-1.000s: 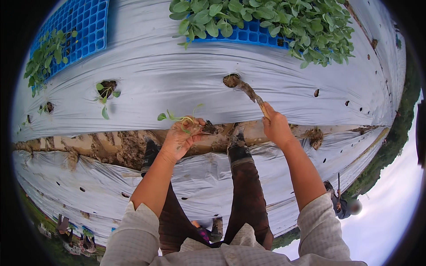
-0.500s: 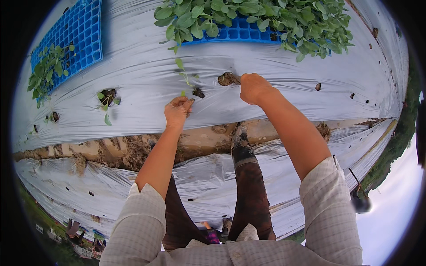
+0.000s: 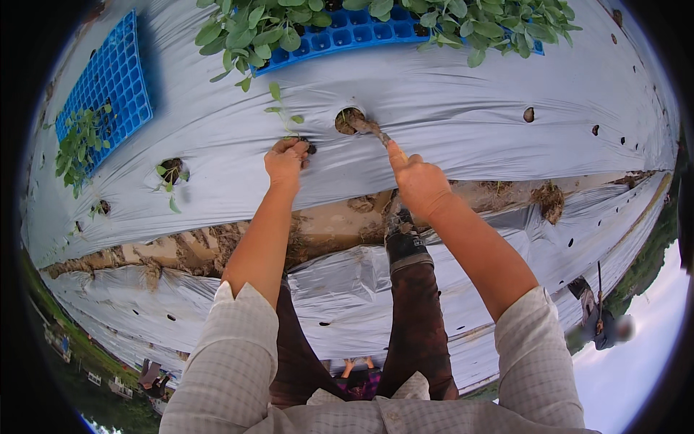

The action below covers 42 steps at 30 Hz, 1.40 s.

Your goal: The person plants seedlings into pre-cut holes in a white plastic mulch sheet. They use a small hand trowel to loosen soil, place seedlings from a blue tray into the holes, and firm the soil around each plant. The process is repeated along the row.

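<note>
The right hand (image 3: 421, 181) grips a tool (image 3: 377, 132) at the hole (image 3: 345, 121); apart from it, the left hand (image 3: 286, 163) pinches a seedling (image 3: 297, 118). Likely hole-opening; the next move calls for seating the seedling upright.

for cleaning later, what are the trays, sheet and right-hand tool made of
Trays: probably moulded plastic, slightly glossy, from their uniform cells. Sheet: likely plastic film, from its silvery sheen and fine wrinkles. Tool in the right hand: unclear; rough brown coating, apparently mud, hides much of it.
</note>
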Motion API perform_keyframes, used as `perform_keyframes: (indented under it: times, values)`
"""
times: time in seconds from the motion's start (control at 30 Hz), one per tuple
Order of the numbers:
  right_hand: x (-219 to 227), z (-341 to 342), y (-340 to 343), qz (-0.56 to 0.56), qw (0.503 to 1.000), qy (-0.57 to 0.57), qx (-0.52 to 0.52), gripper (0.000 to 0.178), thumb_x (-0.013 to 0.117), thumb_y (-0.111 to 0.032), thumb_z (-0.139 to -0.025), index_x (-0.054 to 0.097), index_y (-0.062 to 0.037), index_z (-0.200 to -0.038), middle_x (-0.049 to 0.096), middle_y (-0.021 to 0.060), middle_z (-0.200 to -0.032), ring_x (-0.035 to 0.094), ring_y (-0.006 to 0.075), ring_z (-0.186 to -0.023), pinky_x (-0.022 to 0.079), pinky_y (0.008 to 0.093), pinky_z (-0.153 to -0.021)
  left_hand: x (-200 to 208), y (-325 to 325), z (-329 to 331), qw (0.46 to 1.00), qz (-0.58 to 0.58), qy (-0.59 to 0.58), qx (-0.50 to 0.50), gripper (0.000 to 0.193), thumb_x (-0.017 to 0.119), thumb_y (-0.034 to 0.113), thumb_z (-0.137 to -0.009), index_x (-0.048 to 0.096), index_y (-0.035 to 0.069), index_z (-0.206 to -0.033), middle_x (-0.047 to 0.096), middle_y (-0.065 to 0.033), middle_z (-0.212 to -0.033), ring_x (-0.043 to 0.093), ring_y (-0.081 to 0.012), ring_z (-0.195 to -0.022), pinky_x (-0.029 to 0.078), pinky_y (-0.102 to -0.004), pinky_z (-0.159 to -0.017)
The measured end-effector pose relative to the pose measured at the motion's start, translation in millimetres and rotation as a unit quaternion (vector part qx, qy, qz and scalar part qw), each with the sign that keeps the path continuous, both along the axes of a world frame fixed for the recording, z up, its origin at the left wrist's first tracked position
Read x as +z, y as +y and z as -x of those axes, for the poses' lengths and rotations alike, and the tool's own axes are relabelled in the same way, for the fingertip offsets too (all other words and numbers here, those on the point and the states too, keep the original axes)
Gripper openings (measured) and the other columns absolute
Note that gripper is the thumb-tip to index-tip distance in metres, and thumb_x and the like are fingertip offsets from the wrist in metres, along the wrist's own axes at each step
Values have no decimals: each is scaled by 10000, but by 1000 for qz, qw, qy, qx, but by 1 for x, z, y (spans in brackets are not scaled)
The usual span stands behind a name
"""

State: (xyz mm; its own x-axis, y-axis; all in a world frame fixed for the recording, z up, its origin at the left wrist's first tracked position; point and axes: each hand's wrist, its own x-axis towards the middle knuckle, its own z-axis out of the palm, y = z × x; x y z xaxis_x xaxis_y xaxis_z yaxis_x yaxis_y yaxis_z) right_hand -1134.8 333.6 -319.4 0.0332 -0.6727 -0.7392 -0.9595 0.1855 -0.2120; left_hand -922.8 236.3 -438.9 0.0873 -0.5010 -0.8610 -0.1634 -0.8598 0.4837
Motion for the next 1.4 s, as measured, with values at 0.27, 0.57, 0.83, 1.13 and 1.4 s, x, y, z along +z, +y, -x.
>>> perform_keyframes:
  times: [0.27, 0.57, 0.83, 1.13, 1.4]
  values:
    - [16, -31, 11, 16, 1000, 11, 16, 685, 576, -100, -747, 271, 72, -1336, 559, 177, -809, 576, 234, -752, 529, 288, -575, 12, -14, 46, 973, 130, 162, -104, 196, 650, 7, -741, 573, 4, -921, 616, -83, -833, 600, -161, -725, 505, -279, -640]
    - [33, -20, 20, 32, 999, 5, 14, 699, 606, -90, -711, 307, 57, -1326, 529, 152, -799, 580, 214, -727, 516, 268, -505, -4, -25, 79, 872, 188, -172, -418, 207, 653, 97, -668, 658, 67, -872, 663, -76, -770, 622, -156, -686, 485, -260, -676]
    - [53, 6, 18, 51, 998, -29, -16, 623, 594, -80, -714, 378, 19, -1291, 530, 126, -835, 608, 215, -669, 512, 293, -537, 2, -36, 91, 770, 141, -259, -565, 282, 619, 269, -731, 672, 164, -988, 662, -98, -892, 619, -248, -853, 481, -332, -755]
    - [7, 9, 37, 84, 988, -51, -117, 652, 572, -24, -702, 383, -138, -1315, 530, 114, -882, 606, 273, -661, 501, 351, -557, 8, -39, 113, 719, 81, -316, -613, 322, 577, 339, -769, 660, 161, -1025, 639, -112, -992, 592, -273, -939, 468, -362, -801]
    - [-10, -1, 75, 163, 968, -65, -180, 770, 611, 4, -635, 361, -228, -1325, 512, 64, -846, 572, 270, -604, 464, 365, -504, -17, -25, 54, 881, 229, -105, -400, 305, 614, 258, -774, 646, 21, -963, 647, -102, -898, 609, -167, -758, 470, -280, -704]
